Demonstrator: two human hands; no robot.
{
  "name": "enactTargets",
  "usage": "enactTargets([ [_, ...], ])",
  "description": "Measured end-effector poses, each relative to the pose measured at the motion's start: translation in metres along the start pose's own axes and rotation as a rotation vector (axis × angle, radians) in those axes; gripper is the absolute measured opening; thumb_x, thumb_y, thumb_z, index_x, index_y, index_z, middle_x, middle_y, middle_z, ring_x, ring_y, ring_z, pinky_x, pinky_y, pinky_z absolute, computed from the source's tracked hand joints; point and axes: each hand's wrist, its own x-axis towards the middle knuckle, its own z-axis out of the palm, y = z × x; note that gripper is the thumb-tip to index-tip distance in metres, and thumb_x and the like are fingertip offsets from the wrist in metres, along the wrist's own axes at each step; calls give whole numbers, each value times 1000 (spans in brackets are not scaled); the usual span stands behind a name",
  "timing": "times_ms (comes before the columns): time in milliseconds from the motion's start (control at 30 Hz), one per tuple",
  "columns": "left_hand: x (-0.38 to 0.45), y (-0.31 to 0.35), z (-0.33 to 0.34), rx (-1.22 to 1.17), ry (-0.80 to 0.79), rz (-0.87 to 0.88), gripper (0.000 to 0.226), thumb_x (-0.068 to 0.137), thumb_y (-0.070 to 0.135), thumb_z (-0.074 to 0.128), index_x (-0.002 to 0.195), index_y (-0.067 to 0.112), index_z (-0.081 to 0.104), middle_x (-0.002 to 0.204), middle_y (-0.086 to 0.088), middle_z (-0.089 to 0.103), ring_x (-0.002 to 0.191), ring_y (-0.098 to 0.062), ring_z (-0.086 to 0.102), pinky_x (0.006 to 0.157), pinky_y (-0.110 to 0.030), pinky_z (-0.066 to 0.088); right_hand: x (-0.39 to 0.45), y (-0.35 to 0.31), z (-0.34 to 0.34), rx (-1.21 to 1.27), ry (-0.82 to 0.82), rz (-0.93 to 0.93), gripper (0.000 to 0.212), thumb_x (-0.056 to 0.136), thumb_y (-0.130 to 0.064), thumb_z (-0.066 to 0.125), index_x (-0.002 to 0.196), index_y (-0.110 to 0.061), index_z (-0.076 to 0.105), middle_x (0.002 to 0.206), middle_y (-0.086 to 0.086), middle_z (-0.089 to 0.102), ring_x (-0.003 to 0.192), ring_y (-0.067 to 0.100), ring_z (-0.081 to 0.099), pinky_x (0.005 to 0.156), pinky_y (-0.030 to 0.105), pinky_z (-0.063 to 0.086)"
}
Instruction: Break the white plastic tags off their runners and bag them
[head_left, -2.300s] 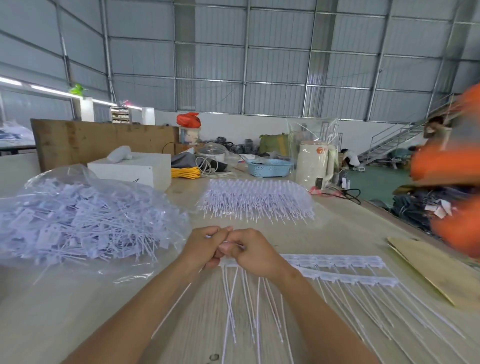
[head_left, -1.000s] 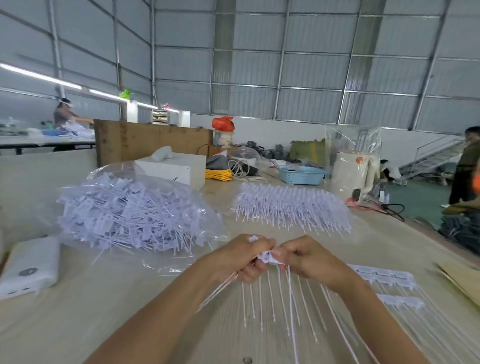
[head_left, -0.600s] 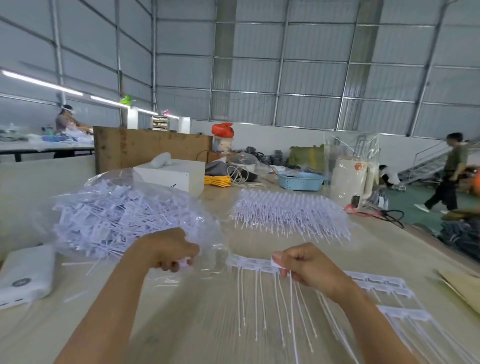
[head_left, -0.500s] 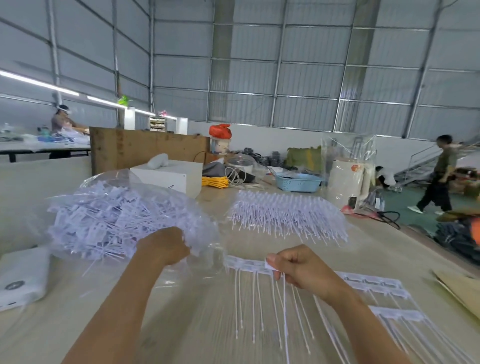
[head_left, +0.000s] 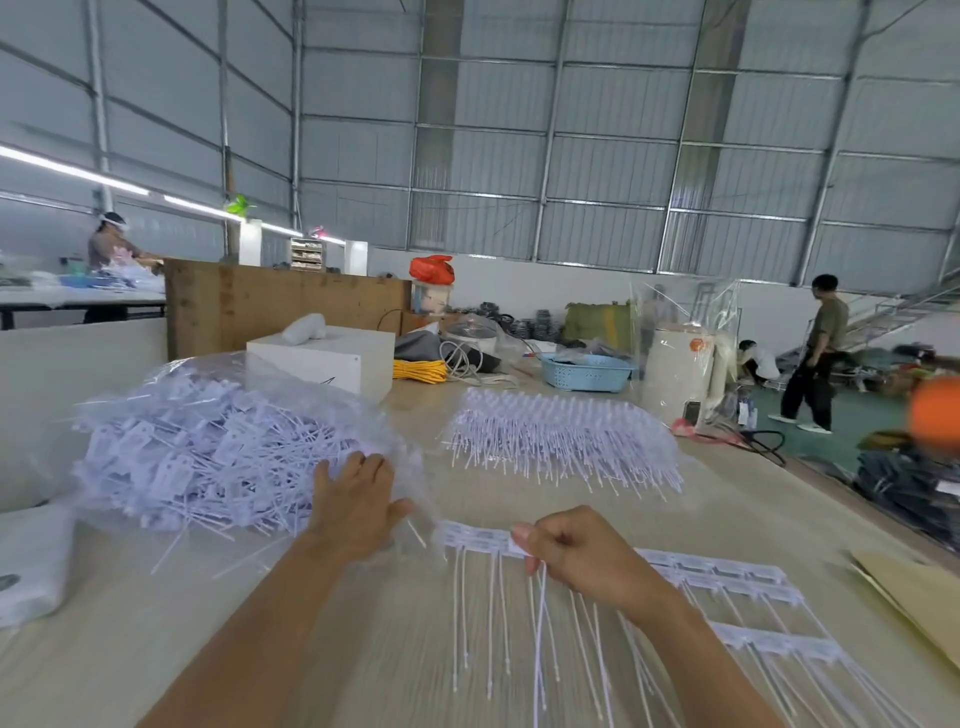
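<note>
A clear plastic bag (head_left: 223, 441) heaped with loose white tags lies on the table at the left. My left hand (head_left: 358, 499) is spread open at the bag's right edge, fingers straight, holding nothing. My right hand (head_left: 576, 551) pinches a strip of white tags on their runner (head_left: 472, 538), whose thin tails hang down toward me. More tag strips (head_left: 727, 571) lie flat to the right of that hand. A big stack of unbroken tag strips (head_left: 561, 441) sits farther back.
A white box (head_left: 322, 364), yellow cord (head_left: 418, 371), blue basket (head_left: 584, 371) and a white jug (head_left: 675, 371) stand along the far side. A white device (head_left: 26, 566) lies at the left edge, cardboard (head_left: 914, 597) at the right. People move in the background.
My hands, together on the strip earlier, have parted. The left hand carried broken-off tags to the bag and has now opened its fingers there. The right hand still holds the strip.
</note>
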Motion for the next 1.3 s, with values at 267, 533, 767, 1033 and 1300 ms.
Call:
enactTargets([
  [267, -23, 1, -73, 59, -232, -100, 58, 92, 45, 44, 141, 16, 36, 158, -12, 7, 147, -26, 0, 113, -58, 6, 0, -1, 1, 9, 35, -23, 38, 95, -33, 52, 69, -9, 65, 39, -13, 39, 39, 0, 35, 48, 14, 28],
  [533, -47, 58, -109, -802, 68, -11, 24, 92, 33, 52, 72, 19, 54, 74, -4, 65, 67, -23, 62, 67, -33, 52, 0, 2, -1, -60, -25, -28, 5, 90, -6, 54, 93, -3, 57, 78, 3, 47, 69, 13, 44, 65, 28, 34],
  [767, -54, 104, -68, -1541, -323, -5, 47, 91, 45, 56, 85, 1, 71, 57, -8, 65, 49, -21, 65, 49, -27, 55, 1, 1, 4, 106, 77, -62, 33, 78, 8, 66, 92, -15, 47, 95, 20, 61, 76, 16, 59, 71, 26, 48],
  [1033, -54, 105, -56, -1622, 23, 12, 38, 97, 27, 50, 77, -4, 60, 43, -2, 54, 35, -12, 47, 38, -19, 38, 7, 6, 7, -13, 271, 9, 23, 79, -19, 74, 91, -17, 55, 93, -3, 54, 73, 10, 52, 74, 30, 48],
  [1300, -47, 104, -49, -1377, 59, 143, 52, 97, 30, 51, 47, 14, 50, 34, 5, 46, 30, -6, 41, 42, -13, 33, 4, 4, 5, -147, 39, -40, 29, 95, -20, 53, 70, -7, 58, 63, 5, 48, 59, 11, 40, 61, 25, 34],
])
